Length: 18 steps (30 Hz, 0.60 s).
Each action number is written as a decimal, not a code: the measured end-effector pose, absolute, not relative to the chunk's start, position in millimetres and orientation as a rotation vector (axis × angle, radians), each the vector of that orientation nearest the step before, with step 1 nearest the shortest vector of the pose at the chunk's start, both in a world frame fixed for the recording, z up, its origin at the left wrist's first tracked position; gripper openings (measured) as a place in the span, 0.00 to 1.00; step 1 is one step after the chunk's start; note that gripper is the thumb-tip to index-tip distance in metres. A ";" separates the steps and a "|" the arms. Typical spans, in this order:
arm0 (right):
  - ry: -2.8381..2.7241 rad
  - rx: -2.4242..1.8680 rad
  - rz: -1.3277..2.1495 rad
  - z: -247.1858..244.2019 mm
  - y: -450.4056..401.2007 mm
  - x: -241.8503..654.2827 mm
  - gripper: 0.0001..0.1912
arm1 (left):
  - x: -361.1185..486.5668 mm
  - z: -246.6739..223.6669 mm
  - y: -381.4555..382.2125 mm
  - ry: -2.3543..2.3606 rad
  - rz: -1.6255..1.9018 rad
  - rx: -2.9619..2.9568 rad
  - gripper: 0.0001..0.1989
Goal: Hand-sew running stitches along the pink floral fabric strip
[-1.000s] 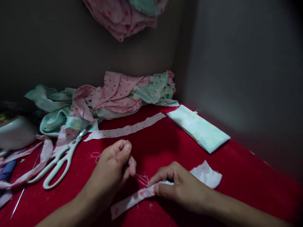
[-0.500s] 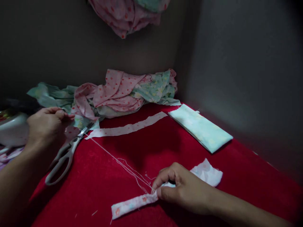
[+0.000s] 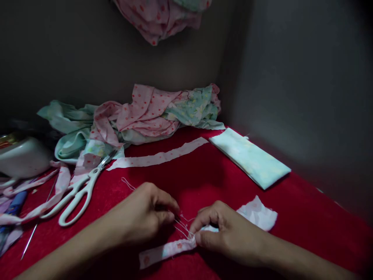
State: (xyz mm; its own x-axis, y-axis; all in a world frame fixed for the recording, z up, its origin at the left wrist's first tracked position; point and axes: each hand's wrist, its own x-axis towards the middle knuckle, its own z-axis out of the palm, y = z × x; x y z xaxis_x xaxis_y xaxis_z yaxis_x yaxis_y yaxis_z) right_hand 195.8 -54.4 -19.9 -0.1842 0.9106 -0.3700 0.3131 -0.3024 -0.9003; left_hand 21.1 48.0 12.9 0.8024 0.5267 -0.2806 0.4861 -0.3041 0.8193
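Pinching a narrow, pale strip of fabric with reddish print (image 3: 166,253), your right hand (image 3: 224,229) is keeping a tight hold between thumb and fingertips, low in the middle of the head view. The strip is lying across the bright red cloth surface (image 3: 189,181), its free end pointing to your left. Your left hand (image 3: 157,214) is hovering close by with thumb and index finger curling near thin white threads (image 3: 184,226) at the strip (whether those fingertips are gripping anything, I cannot tell). White-handled metal scissors (image 3: 92,179) are lying beyond your left forearm. Farther back, a long, flat, pale pink fabric strip (image 3: 160,157) is stretching between the scissors and a folded, mint-green cloth (image 3: 250,159). Behind these, a heap of pink dotted and green floral fabric (image 3: 151,116) is resting near the wall.
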 end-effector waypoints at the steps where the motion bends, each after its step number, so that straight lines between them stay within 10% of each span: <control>1: -1.426 -1.559 1.514 -20.4 -54.7 195.7 0.13 | 21.8 10.5 43.0 0.692 -0.007 2.053 0.12; 18: -1.412 -1.534 1.530 -19.3 -55.6 196.1 0.13 | -23.1 43.7 121.8 1.424 0.807 1.732 0.02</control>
State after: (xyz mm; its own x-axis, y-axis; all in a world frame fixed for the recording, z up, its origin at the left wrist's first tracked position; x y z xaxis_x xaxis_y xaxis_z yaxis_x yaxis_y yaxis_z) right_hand 196.1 -55.6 -19.3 -0.1992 0.9110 -0.3611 0.2871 -0.2981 -0.9103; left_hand -23.1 121.8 43.7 0.1858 0.9825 0.0140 0.5163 -0.1098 0.8493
